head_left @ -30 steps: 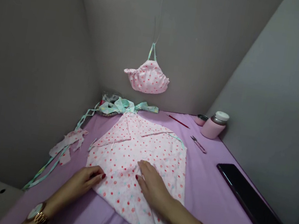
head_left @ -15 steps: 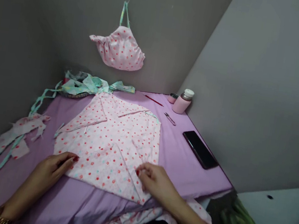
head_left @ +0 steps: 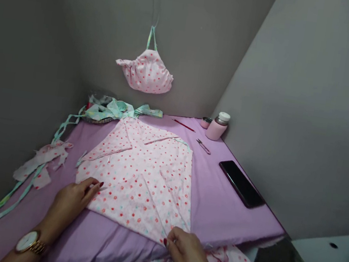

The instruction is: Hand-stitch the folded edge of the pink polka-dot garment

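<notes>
Right hand [head_left: 188,249] has slid back to fabric's [head_left: 141,174] near corner.

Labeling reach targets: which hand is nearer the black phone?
Right. The right hand pinches the dotted fabric at its near corner, below-left of the phone; the left hand is across the fabric.

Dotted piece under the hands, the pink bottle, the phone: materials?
Dotted piece: thin woven fabric, likely cotton; matte, lies flat and holds sharp folds. Pink bottle: smooth satin body with a silvery neck band, so probably coated metal or plastic; white cap looks plastic. Phone: glossy black face, glass-like.
</notes>
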Motion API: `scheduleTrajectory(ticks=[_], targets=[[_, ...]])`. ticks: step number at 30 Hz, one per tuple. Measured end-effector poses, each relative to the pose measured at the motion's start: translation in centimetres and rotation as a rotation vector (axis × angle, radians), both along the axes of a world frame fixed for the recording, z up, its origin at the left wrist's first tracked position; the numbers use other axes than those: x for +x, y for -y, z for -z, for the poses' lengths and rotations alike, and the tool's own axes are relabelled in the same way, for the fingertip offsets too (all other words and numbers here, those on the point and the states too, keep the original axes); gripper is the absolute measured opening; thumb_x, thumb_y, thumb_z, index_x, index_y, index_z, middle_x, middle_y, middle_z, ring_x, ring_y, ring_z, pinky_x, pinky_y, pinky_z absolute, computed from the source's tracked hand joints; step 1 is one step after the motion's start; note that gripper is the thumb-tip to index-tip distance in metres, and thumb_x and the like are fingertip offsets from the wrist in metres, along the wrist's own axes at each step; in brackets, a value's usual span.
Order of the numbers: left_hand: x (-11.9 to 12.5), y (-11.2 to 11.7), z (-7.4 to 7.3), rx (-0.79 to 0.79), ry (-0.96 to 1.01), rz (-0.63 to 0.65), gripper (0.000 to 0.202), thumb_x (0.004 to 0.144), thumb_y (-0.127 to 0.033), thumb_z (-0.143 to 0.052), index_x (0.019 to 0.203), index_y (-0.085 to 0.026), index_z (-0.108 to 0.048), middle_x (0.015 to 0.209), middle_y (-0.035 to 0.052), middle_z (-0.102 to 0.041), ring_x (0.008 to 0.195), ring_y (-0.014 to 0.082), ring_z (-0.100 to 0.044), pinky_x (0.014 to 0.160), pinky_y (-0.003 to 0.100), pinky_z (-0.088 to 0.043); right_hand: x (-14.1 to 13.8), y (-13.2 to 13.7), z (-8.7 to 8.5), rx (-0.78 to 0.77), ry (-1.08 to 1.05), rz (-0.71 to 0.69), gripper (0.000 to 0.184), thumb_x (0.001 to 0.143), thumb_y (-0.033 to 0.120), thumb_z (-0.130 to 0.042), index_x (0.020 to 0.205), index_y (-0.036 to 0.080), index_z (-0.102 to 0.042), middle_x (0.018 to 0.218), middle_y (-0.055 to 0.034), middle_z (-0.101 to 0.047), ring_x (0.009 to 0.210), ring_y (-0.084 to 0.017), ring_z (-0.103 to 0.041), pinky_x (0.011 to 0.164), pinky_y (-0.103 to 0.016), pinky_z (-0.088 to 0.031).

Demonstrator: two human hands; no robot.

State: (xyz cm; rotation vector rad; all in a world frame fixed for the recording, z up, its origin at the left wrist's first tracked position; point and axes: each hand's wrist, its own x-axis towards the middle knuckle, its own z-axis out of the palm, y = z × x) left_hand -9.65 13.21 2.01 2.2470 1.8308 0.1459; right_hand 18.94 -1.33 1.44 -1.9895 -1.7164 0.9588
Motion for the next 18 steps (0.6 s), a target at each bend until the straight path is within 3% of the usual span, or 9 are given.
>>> scheduleTrajectory(ticks=[4, 7, 10, 18], targets=[[0.2, -0.1, -0.3, -0.008, -0.029, -0.012, 0.031, 0.086, -0.044, -0.033, 0.091, -0.023, -0.055, 0.067, 0.0010, -0.067, 0.063, 0.0202, -0.062, 0.055, 0.026, -0.036, 0.0, 0.2, 0.1, 0.012, 0.013, -0.017, 0.018, 0.081, 0.016, -0.044, 0.067, 0.015, -0.054, 0.057, 0.0006, -0.054, 0.054, -0.010, -0.047, 0.051, -0.018, -0.027], [1.0, -0.5, -0.8, -0.006, 0.010, 0.056, 0.030, 0.086, -0.042, -0.035, 0.085, -0.022, -0.057, 0.073, 0.0025, -0.067, 0.070, 0.0200, -0.061, 0.062, 0.027, -0.037, 0.1, 0.2, 0.3, 0.016, 0.011, -0.026, 0.018, 0.081, 0.017, -0.043, 0.067, 0.015, -0.054, 0.055, 0.0010, -0.052, 0.052, -0.010, -0.045, 0.049, -0.018, -0.027], [3.1, -1.0, -1.2, 0.011, 0.104, 0.148, 0.034, 0.087, -0.038, -0.032, 0.079, -0.020, -0.060, 0.082, 0.0064, -0.066, 0.078, 0.0203, -0.059, 0.069, 0.028, -0.037, 0.3, 0.3, 0.4, 0.021, 0.003, -0.051, 0.018, 0.082, 0.018, -0.042, 0.069, 0.015, -0.055, 0.054, 0.0011, -0.053, 0.051, -0.010, -0.046, 0.050, -0.018, -0.027], [8.5, -2.3, -0.9, 0.005, 0.158, 0.165, 0.030, 0.087, -0.037, -0.034, 0.070, -0.020, -0.053, 0.071, 0.0039, -0.063, 0.065, 0.0175, -0.057, 0.058, 0.026, -0.034, 0.5, 0.3, 1.1, 0.010, 0.004, -0.038, 0.017, 0.080, 0.022, -0.044, 0.069, 0.016, -0.056, 0.051, 0.0016, -0.050, 0.049, -0.010, -0.043, 0.048, -0.017, -0.027]])
